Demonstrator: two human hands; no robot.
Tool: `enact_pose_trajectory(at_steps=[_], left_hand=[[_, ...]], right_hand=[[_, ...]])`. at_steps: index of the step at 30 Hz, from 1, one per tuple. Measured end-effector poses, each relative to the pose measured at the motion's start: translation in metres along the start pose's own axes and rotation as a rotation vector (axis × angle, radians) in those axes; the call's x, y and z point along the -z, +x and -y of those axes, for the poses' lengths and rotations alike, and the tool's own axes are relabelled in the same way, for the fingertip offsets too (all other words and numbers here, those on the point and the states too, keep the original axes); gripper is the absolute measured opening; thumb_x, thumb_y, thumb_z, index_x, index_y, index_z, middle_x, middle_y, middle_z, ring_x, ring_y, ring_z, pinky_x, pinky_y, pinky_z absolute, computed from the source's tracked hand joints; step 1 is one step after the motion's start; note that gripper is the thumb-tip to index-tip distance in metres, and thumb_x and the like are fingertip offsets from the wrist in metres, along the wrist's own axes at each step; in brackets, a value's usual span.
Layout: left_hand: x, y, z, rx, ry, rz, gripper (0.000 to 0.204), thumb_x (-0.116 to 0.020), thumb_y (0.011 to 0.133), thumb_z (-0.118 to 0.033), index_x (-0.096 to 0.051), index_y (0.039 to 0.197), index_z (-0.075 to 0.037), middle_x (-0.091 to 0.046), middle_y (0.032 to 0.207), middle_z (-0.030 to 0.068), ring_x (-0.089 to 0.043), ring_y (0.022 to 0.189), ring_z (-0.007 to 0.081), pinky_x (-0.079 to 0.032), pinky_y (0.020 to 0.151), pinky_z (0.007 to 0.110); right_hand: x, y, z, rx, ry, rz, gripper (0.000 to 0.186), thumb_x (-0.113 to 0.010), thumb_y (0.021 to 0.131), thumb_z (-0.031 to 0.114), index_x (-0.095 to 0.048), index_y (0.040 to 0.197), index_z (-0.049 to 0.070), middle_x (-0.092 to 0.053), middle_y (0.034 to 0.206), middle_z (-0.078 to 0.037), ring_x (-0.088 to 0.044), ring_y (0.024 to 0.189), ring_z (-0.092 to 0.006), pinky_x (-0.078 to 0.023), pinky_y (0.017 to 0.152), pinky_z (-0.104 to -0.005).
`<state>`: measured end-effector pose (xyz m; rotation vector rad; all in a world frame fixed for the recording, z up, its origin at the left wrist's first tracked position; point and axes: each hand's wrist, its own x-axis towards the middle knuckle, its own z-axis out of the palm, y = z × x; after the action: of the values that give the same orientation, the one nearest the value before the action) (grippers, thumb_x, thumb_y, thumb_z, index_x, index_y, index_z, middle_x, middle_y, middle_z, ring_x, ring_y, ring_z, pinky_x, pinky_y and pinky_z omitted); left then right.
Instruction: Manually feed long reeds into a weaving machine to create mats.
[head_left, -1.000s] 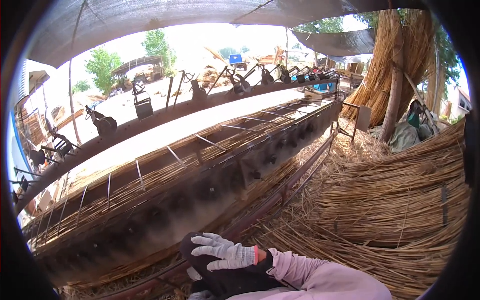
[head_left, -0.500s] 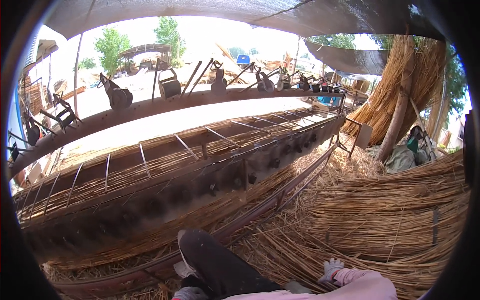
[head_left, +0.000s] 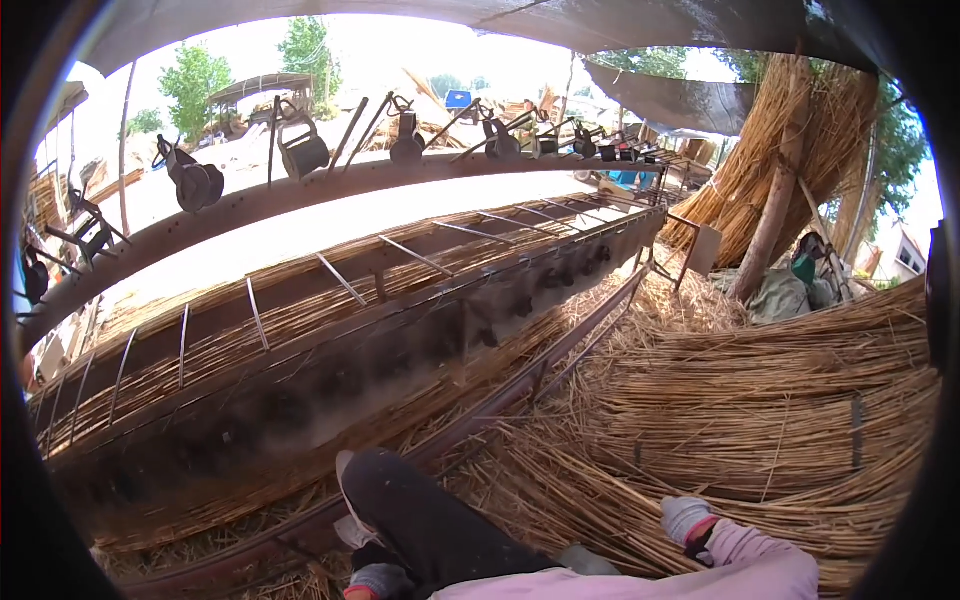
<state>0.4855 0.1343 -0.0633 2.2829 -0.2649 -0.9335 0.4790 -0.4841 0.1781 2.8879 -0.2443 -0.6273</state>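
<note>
My right hand (head_left: 686, 519), in a grey glove with a red cuff, lies on loose reeds (head_left: 600, 510) at the lower right. Its fingers are curled down into the stalks and look closed on some of them, though the tips are hidden. At the bottom edge, beside my dark-trousered leg, is my gloved left hand (head_left: 380, 579). Its fingers are mostly out of sight, and nothing shows in it. A thick layer of reeds (head_left: 740, 410) covers the right side. Ahead of me runs a long machine (head_left: 300, 390) with reeds under metal rods.
A curved beam (head_left: 240, 205) with several hanging spools crosses behind the machine. A low metal rail (head_left: 470, 430) passes between it and my leg. At the right, tall reed bundles (head_left: 735, 170) lean by a wooden post (head_left: 778, 200). Shade cloth (head_left: 400, 12) hangs overhead.
My right hand has gone from spread fingers to curled ones on the reeds and sits slightly higher in view. The whole view has shifted a little. My left hand stays beside my leg.
</note>
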Motion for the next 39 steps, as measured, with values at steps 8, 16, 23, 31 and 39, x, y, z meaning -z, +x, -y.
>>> enact_pose_trajectory(at_steps=[8, 16, 23, 31, 39], left_hand=[[-0.043, 0.041, 0.08, -0.376, -0.144, 0.073, 0.054, -0.07, 0.093, -0.033, -0.057, 0.132, 0.002, -0.059, 0.141, 0.012, -0.055, 0.126, 0.0283, -0.044, 0.106, 0.041], [-0.051, 0.017, 0.071, -0.345, 0.49, -0.396, 0.025, -0.054, 0.097, -0.021, -0.065, 0.116, -0.011, -0.067, 0.111, 0.0104, -0.061, 0.109, 0.0309, -0.05, 0.089, 0.037], [0.03, -0.085, -0.034, -0.129, 0.034, -0.379, 0.019, -0.061, 0.092, -0.019, -0.073, 0.106, -0.021, -0.067, 0.111, 0.0059, -0.065, 0.106, 0.0259, -0.055, 0.086, 0.04], [0.22, -0.141, -0.222, -0.153, -0.183, -1.295, 0.021, -0.076, 0.085, -0.012, -0.071, 0.104, -0.004, -0.074, 0.084, 0.0129, -0.073, 0.077, 0.0287, -0.057, 0.072, 0.04], [0.188, -0.051, -0.395, -0.753, 0.357, -0.649, 0.1, -0.09, 0.068, -0.049, -0.047, 0.146, -0.004, -0.054, 0.142, 0.0192, -0.052, 0.133, 0.037, -0.042, 0.112, 0.043]], right_hand=[[0.042, 0.071, 0.0, -0.142, -0.199, 0.017, 0.027, -0.063, 0.091, 0.021, -0.078, 0.108, 0.008, -0.076, 0.105, -0.016, -0.074, 0.1, -0.0334, -0.059, 0.076, -0.0489], [0.122, 0.191, 0.091, 0.117, -0.372, -0.216, 0.026, -0.063, 0.09, 0.023, -0.079, 0.109, 0.013, -0.077, 0.107, -0.012, -0.074, 0.1, -0.0301, -0.059, 0.074, -0.0487], [0.143, 0.224, 0.102, 0.213, -0.379, -0.149, 0.03, -0.069, 0.087, 0.021, -0.078, 0.114, 0.012, -0.075, 0.114, -0.011, -0.073, 0.105, -0.0303, -0.059, 0.081, -0.0471], [0.278, 0.031, 0.046, 0.344, -0.527, -0.099, 0.023, -0.07, 0.083, 0.015, -0.079, 0.102, 0.007, -0.076, 0.093, -0.014, -0.074, 0.092, -0.0342, -0.059, 0.069, -0.0459], [0.331, -0.156, 0.074, 0.717, -0.558, -0.642, 0.015, -0.063, 0.084, 0.019, -0.068, 0.091, 0.007, -0.067, 0.079, -0.008, -0.069, 0.077, -0.0291, -0.057, 0.071, -0.042]])
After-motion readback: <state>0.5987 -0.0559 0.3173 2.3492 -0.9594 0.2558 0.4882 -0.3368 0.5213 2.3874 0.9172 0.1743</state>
